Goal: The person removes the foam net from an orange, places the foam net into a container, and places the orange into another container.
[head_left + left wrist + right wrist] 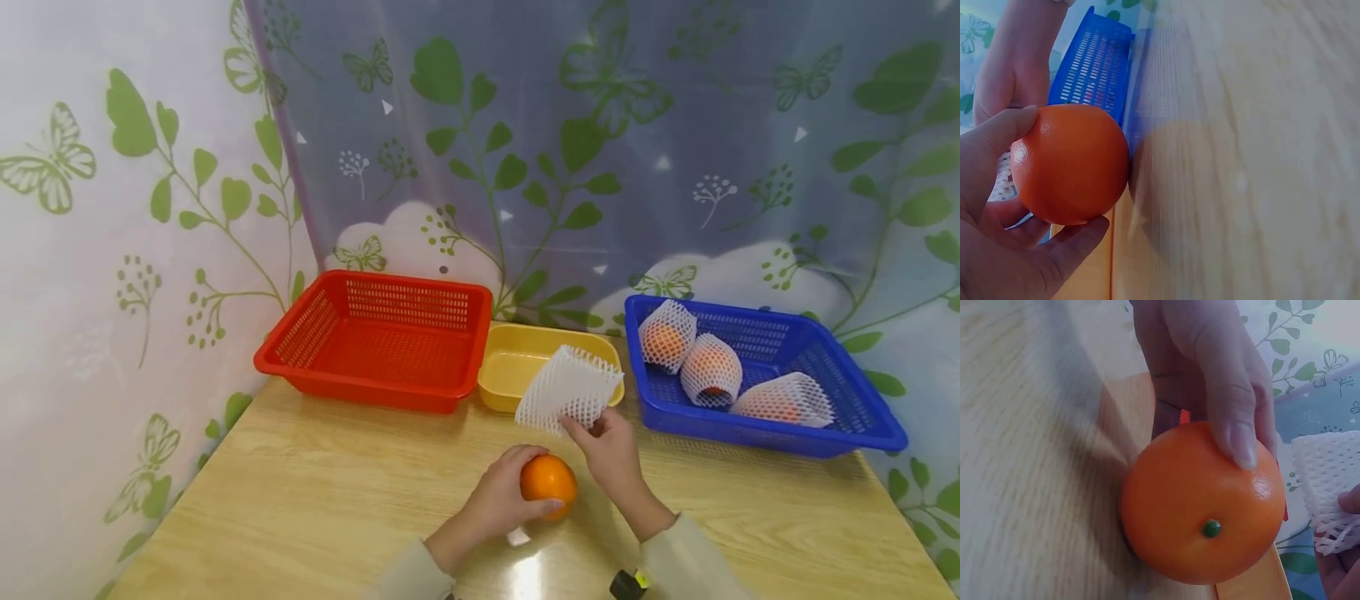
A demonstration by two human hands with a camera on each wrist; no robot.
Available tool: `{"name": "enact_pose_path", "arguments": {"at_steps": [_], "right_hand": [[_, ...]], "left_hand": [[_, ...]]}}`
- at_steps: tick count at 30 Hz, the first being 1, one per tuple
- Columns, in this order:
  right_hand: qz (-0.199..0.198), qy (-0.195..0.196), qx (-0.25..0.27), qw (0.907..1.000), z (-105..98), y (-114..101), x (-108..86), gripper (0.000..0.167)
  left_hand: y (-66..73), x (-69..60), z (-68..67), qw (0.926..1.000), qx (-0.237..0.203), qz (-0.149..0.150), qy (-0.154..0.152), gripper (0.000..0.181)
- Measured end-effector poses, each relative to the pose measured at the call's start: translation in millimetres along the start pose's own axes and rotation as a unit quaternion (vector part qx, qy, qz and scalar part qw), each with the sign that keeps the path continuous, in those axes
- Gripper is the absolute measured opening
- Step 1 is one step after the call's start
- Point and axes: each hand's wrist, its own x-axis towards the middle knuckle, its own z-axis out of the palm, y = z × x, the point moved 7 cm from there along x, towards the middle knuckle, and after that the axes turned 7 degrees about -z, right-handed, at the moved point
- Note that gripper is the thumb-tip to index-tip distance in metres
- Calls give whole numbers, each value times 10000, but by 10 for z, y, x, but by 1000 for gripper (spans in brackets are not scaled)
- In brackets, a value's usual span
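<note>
Head, left fingers (527, 453) gripping orange (552, 482), right fingers (577, 432) pinching net (566, 383)

Bright head view, white glare on the tabletop (315, 492); dimmer wrist views, soft shadows.

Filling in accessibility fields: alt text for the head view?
A person's left hand holds an orange at a wood-grain table while the right hand pinches a white foam net. Behind, left to right: red basket, yellow tub, blue basket with three netted fruits.
</note>
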Motion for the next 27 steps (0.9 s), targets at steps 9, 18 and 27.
{"name": "enact_pose_path", "arguments": {"at_steps": [9, 18, 27], "right_hand": [[-133, 147, 106, 9997, -30, 278, 171, 21], [7, -91, -381, 9992, -32, 269, 379, 24], [-49, -56, -662, 9978, 9, 289, 564, 23]], "left_hand": [[-33, -48, 18, 9999, -133, -99, -45, 65], [11, -46, 7, 10000, -71, -63, -15, 65], [29, -33, 16, 10000, -33, -48, -17, 65]]}}
